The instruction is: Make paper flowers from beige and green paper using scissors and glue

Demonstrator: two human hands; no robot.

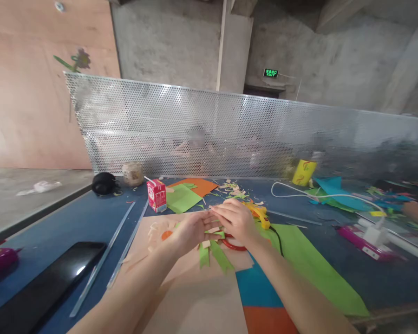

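Observation:
My left hand (pixel 193 229) is held palm up over a pale pink paper sheet (pixel 195 301), its fingers stretched toward the right. My right hand (pixel 236 221) meets it from the other side, fingers bent together at the left fingertips. Whatever is between the fingertips, if anything, is too small to make out. Beneath the hands lie green paper strips (pixel 221 255) with notched ends. A red ring-shaped handle (pixel 235 244) shows partly under my right hand. To the left on the sheet is a paper flower with an orange centre (pixel 166 235).
A yellow glue gun (pixel 259 213) lies just beyond my right hand. Clear glue sticks (pixel 102 260) and a black phone (pixel 52 283) are at left. A red drink carton (pixel 156 195) stands behind. Green paper (pixel 316 264) and a purple power strip (pixel 365 243) lie right.

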